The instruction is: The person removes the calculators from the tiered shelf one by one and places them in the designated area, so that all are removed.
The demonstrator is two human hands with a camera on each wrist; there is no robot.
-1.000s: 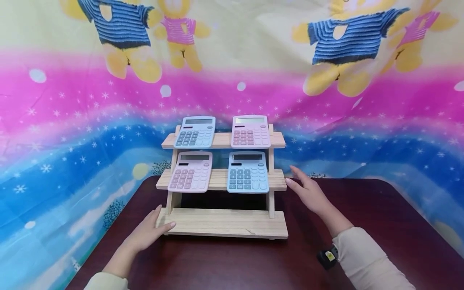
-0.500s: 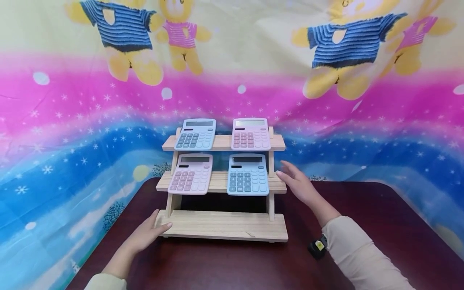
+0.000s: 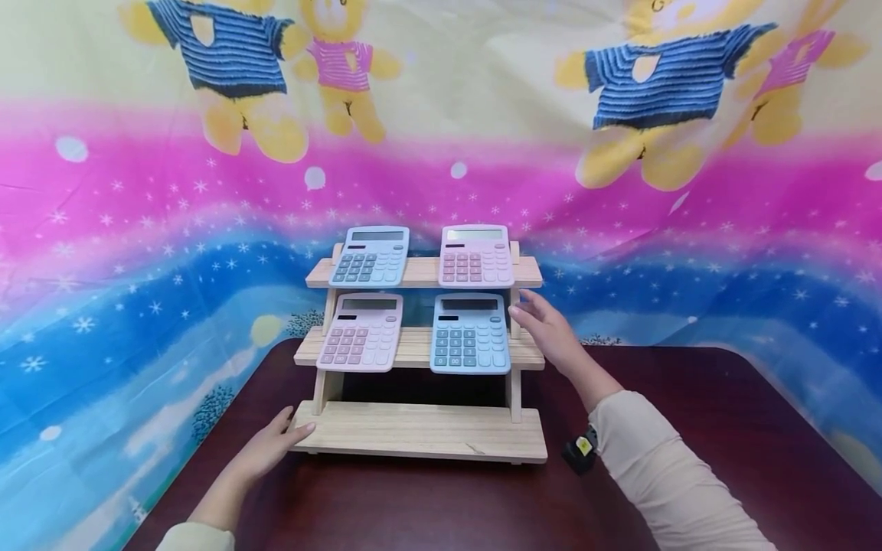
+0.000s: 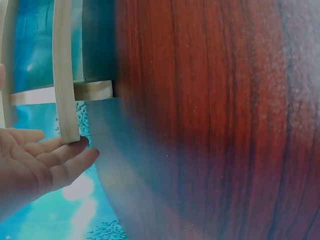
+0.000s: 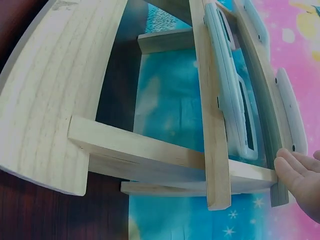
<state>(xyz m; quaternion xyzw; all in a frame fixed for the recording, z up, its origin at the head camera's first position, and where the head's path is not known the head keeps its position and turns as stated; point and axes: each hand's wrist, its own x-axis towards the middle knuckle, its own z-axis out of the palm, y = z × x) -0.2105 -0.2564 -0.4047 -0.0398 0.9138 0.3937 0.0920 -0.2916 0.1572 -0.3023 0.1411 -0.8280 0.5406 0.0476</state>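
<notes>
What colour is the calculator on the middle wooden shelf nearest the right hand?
The rectangular calculator is light blue, with darker number keys; clearest in the head view.

The right hand [image 5: 302,180] is showing by the far shelf [image 5: 264,95] of a wooden stand [image 5: 55,90], contact unclear; pale calculators [image 5: 227,85] are leaning on two shelves; patterned cloth [image 5: 170,100] is hanging beyond a dark table [image 5: 50,215].
</notes>
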